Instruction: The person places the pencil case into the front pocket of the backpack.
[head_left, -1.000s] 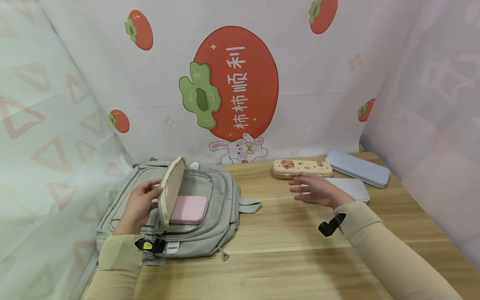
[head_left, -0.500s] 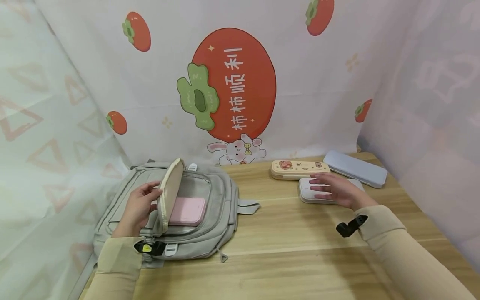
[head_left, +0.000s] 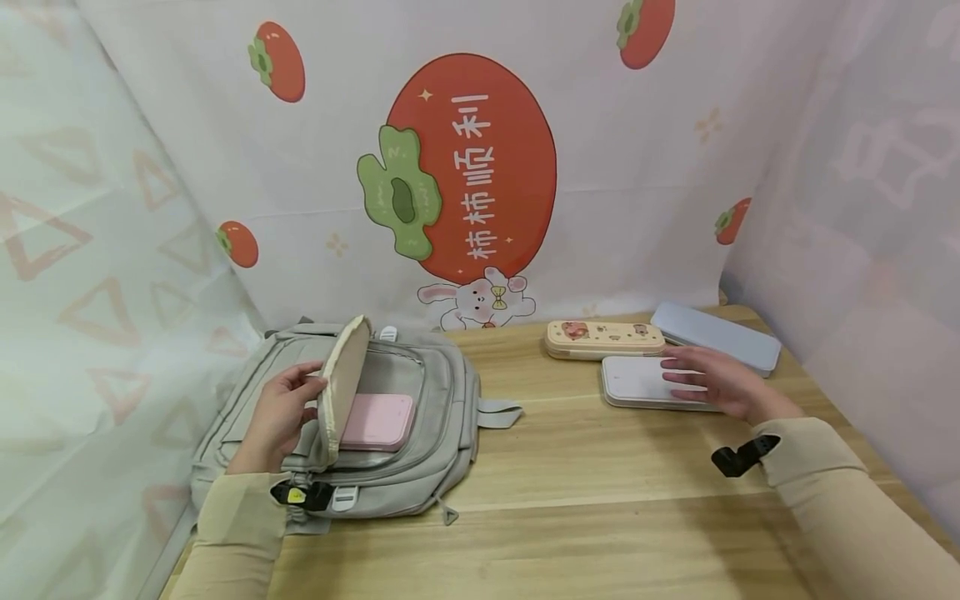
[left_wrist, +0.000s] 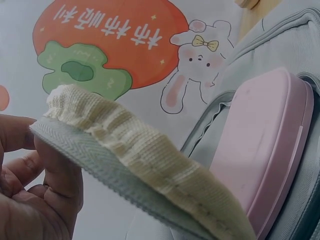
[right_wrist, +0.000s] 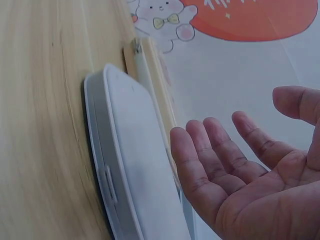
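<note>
A grey backpack [head_left: 442, 392] lies on the left of the table, its front pocket unzipped. My left hand [head_left: 281, 412] pinches the edge of the raised pocket flap [head_left: 345, 379], which has a cream lining and a zipper along its rim. Inside the pocket rests a pink case [head_left: 381, 419], seen close up in the left wrist view [left_wrist: 255, 135]. On the right, my right hand [head_left: 723, 383] hovers with relaxed, spread fingers over a white pencil case [head_left: 637, 382]. Its palm faces sideways beside that case in the right wrist view, and it holds nothing.
Behind the white case lie a cream pencil case with bear prints [head_left: 611, 337] and a light blue case [head_left: 720, 337]. A grey strap [head_left: 498, 412] sticks out from the backpack onto the wooden table [head_left: 555, 517]. Printed cloth [head_left: 630, 183] walls the back and sides.
My right hand has moved to the right across the white case, uncovering its left part. The left hand stays on the flap, and the pink case has not moved.
</note>
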